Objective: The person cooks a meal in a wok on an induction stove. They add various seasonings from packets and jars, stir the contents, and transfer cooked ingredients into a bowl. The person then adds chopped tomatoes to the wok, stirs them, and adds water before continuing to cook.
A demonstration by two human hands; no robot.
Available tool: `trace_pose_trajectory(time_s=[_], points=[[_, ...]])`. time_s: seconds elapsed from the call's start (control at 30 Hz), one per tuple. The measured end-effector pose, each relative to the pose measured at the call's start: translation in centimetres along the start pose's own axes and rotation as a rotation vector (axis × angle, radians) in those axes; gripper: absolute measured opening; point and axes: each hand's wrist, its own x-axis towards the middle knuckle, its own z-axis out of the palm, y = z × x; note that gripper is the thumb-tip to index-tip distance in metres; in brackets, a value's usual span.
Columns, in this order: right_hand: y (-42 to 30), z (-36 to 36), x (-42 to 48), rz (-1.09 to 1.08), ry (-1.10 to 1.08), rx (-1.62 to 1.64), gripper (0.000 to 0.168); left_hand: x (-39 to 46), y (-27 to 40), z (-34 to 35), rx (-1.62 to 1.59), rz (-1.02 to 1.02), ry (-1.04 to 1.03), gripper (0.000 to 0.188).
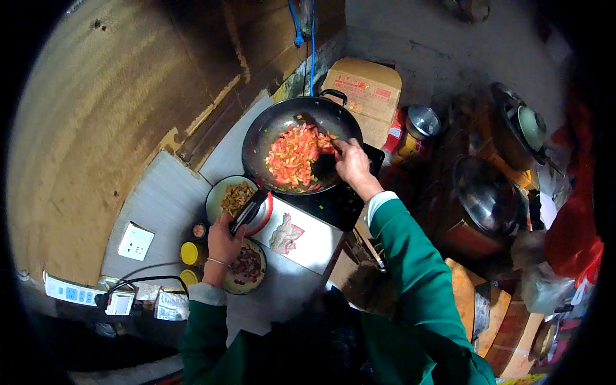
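Note:
A black wok (332,113) with a long handle sits on a black induction cooktop (346,211); chopped tomatoes (293,154) with bits of green lie in it. My right hand (355,163) grips the dark handle of a cooking utensil whose far end reaches into the wok among the tomatoes. My left hand (227,243) is closed around the wok's black handle (249,211), which passes over a bowl of browned food pieces (237,196). Near my left wrist stands an enamel plate (260,284) with dark reddish pieces. A crumpled cloth or tissue (286,235) lies on the white surface between my arms.
Two yellow-lidded jars (189,253) and a small container (198,230) stand left of my left hand. A power strip (72,291) with a plugged-in cable is at the left. Behind the wok is a cardboard box (365,86); a metal bowl (423,121) and a lidded pot (486,192) are at right.

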Motion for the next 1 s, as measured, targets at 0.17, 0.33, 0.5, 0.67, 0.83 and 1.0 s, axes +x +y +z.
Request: trace_pose_trajectory(time_s=[0.17, 0.33, 0.5, 0.67, 0.83, 1.0], points=[[-1.4, -1.0, -2.2, -0.542, -0.102, -0.153, 0.048, -0.1, -0.2, -0.1, -0.090, -0.045, -0.023, 0.028], [-0.5, -6.6, -4.3, -0.814, -0.115, -0.290, 0.049, -0.4, 0.1, -0.1, -0.030, -0.054, -0.042, 0.029], [-0.9, -7.5, -6.5, -0.317, -0.238, 0.088, 0.039, -0.3, 0.5, -0.1, -0.021, -0.017, -0.021, 0.030], [-0.2, -6.7, -6.4, -0.138, -0.237, 0.150, 0.036, -0.6, 0.1, 0.0, -0.021, 0.027, 0.014, 0.031], [3.6, -4.0, -3.8, 0.078, -0.039, 0.281, 0.033, -0.2, 0.9, -0.2, -0.023, 0.012, -0.016, 0.032], [3.7, -3.4, -3.8, 0.292, -0.138, 0.607, 0.033, -0.5, 1.2, -0.6, 0.013, -0.041, -0.052, 0.030]])
